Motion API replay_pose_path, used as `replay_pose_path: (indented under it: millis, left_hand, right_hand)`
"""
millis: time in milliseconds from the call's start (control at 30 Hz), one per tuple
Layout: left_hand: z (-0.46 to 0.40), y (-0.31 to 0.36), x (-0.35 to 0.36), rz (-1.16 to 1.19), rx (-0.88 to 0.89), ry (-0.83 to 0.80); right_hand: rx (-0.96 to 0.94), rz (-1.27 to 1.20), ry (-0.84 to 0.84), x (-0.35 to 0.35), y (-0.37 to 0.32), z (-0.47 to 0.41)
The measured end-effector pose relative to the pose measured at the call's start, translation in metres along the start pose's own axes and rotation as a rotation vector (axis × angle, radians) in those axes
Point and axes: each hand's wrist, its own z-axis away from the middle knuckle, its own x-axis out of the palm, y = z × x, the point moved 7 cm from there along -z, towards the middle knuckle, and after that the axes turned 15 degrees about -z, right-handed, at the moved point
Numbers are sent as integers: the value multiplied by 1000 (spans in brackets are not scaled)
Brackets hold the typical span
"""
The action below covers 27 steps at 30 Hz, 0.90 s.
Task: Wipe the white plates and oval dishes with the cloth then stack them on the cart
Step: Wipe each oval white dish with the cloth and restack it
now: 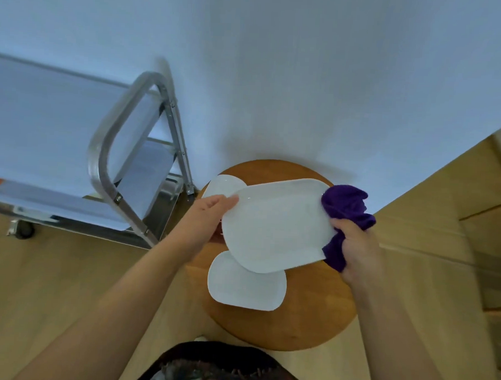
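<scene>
The person held a large white oval ceramic dish (pixel 273 225) up over the round wooden table (pixel 310 316), the left hand (pixel 210 217) gripping its left edge with the thumb on top and the fingers hidden beneath. The right hand (pixel 356 246) was clenched around a bunched purple cloth (pixel 346 211) that pressed against the dish's right end. Two more white dishes waited on the table: one (pixel 245 287) just below the held dish, another (pixel 223 185) partly hidden behind it. The steel cart (pixel 125 144) stood well apart to the left, and I saw nothing stacked on its visible shelves. The risk, to my eye, lay in that one-sided grip: glazed ware is slick, and a firm wipe from the right could twist the dish out of the left hand onto the dishes below, chipping both. Swinging it across to the cart might also clip the metal frame.
</scene>
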Motion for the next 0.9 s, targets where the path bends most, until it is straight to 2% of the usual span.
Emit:
replay_pose_path:
  millis: [100,167,267,400,500,567,667,767,900]
  left_hand:
    - [10,-8,17,245,-247,-59]
    - [18,-6,26,413,-305,-176]
    - [28,0,31,540,-287,-321]
    - [38,5,33,601,-233,-384]
    - [41,20,37,526,-71,-380]
    - [43,32,46,487,13,-325]
    - [44,41,57,498,55,-198]
    - [45,45,54,467,82,-91]
    - [49,50,50,489,103,13]
  right_hand:
    - [-50,113,-34,3,-4,9]
    - [-80,141,-51,7,-5,19]
    - [-187,221,-48,11,-17,34]
    - [-347,412,-168,25,-36,46]
    - [-581,928,-320,46,-38,56]
    - [-669,1134,-419,62,-26,63]
    - [-679,1078,-533,83,-14,69]
    - [-694,994,-576,97,-10,73]
    - [-576,841,-675,109,3,85]
